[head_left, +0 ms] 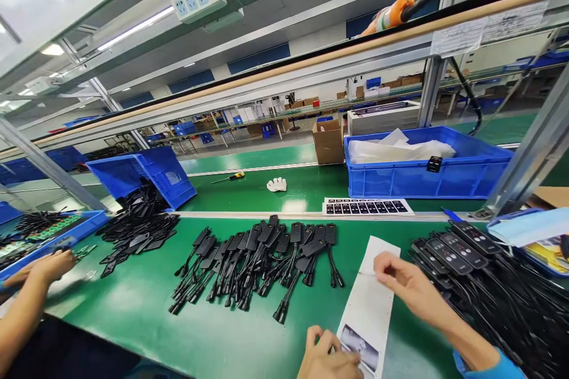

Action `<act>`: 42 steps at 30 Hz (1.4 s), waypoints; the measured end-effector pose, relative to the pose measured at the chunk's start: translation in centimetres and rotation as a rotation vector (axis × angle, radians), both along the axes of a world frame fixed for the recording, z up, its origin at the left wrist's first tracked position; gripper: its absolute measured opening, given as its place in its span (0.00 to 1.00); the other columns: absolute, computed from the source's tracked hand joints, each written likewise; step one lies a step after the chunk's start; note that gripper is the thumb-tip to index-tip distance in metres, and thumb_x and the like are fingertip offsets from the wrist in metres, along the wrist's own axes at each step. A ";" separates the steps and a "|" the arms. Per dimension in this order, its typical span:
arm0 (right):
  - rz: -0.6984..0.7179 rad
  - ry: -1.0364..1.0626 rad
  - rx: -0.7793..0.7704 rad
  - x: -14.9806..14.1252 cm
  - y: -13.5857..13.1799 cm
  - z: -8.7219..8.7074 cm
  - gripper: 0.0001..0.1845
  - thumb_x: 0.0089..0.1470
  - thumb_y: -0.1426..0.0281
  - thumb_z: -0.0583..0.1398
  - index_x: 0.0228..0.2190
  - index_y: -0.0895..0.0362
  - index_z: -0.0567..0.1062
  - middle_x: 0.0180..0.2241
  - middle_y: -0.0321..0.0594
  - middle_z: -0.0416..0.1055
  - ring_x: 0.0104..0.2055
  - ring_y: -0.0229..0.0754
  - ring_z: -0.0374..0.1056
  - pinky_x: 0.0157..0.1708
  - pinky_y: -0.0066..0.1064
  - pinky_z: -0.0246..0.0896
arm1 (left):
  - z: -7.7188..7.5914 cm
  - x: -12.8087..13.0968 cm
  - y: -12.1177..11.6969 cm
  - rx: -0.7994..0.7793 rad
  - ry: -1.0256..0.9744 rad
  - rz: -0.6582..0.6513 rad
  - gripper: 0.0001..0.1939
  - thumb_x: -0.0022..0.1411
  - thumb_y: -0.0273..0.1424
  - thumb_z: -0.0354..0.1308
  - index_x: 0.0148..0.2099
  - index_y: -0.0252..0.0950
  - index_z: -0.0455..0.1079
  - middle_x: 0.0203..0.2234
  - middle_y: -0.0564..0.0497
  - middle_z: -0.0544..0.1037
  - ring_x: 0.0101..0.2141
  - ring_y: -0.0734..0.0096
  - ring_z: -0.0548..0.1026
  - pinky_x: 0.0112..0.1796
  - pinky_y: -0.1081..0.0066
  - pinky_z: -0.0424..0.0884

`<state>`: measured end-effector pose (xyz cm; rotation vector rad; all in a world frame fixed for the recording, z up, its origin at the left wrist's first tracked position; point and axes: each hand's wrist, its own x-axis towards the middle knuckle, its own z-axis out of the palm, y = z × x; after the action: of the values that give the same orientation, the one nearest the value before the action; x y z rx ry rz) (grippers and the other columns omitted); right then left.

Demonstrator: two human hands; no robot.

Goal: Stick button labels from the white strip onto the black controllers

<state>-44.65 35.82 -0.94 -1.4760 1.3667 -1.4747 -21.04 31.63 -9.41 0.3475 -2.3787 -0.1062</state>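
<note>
A long white strip (368, 302) lies slanted on the green bench, with a dark, glossy picture-like patch (361, 348) near its lower end. My left hand (329, 356) rests at that lower end, its fingers curled over the strip's edge and partly blurred. Higher up, my right hand (411, 285) has thumb and forefinger pinched together at the strip's right edge; whatever is between the fingertips is too small to make out. To the left lie many black flat modules with short cables (267, 249). Right of my right hand is a pile of black keypad-like units with cables (457, 254).
Behind stand a blue bin (427, 180) of white sheets, a label sheet (367, 206), a white glove (277, 185) and a screwdriver (233, 177). At left, a co-worker's hands (53, 266) work near a tipped blue bin (166, 177) spilling black parts. A metal post (528, 142) rises right.
</note>
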 end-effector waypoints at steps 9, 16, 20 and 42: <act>-0.163 -0.218 -0.003 0.4 0.4 -0.3 0.10 0.56 0.60 0.59 0.30 0.53 0.70 0.26 0.32 0.62 0.28 0.37 0.59 0.30 0.29 0.58 | 9.0 -3.8 -13.0 0.148 -0.272 0.752 0.19 0.62 0.34 0.53 0.52 0.26 0.64 0.39 0.36 0.70 0.40 0.50 0.70 0.37 0.57 0.67; -0.167 -0.297 -0.028 1.1 0.7 -0.1 0.10 0.55 0.60 0.60 0.31 0.54 0.69 0.30 0.34 0.62 0.25 0.35 0.61 0.27 0.29 0.60 | 9.6 -4.2 -14.7 0.377 -0.172 0.779 0.23 0.62 0.31 0.50 0.56 0.21 0.58 0.36 0.34 0.73 0.39 0.47 0.73 0.38 0.54 0.69; -0.191 -0.409 -0.066 1.0 0.8 0.1 0.10 0.55 0.60 0.61 0.32 0.54 0.68 0.31 0.34 0.61 0.25 0.34 0.61 0.26 0.29 0.60 | 11.6 -4.7 -12.3 0.533 -0.033 0.599 0.22 0.60 0.31 0.51 0.55 0.29 0.61 0.42 0.38 0.71 0.43 0.52 0.72 0.44 0.55 0.68; -0.326 -0.364 0.149 1.1 1.2 1.9 0.16 0.49 0.57 0.64 0.28 0.55 0.67 0.23 0.32 0.63 0.23 0.34 0.60 0.17 0.21 0.60 | 8.8 -7.9 -0.7 2.076 0.289 -0.570 0.30 0.56 0.27 0.63 0.59 0.40 0.59 0.48 0.40 0.73 0.45 0.57 0.76 0.47 0.61 0.69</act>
<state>-43.52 36.99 1.01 -0.8664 1.4935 -1.6978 -28.91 30.97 -0.61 0.4240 -1.1014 -2.5775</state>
